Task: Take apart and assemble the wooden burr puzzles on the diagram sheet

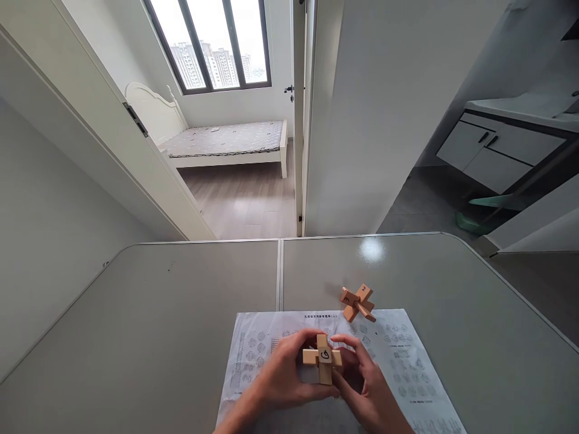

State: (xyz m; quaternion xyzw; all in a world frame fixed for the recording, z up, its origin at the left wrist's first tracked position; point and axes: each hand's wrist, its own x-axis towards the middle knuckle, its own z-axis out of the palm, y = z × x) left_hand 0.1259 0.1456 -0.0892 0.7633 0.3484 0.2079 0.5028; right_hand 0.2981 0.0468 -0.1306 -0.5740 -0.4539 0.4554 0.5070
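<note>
Left hand (289, 371) and right hand (367, 383) pinch a pale wooden block puzzle (324, 369) between their fingers, above a printed sheet (384, 367) on a grey table (136, 337); just beyond the grip sits a darker puzzle (351, 313), farther off a bed (230, 138) beneath a window (210, 45)

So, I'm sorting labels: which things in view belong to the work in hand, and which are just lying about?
Work in hand:
light wooden puzzle, held by left hand and right hand
printed sheet, beneath the hands
darker wooden puzzle at the sheet's far edge, probably

Just around:
bed
window
white cabinet
green item on the floor, unclear what
</note>
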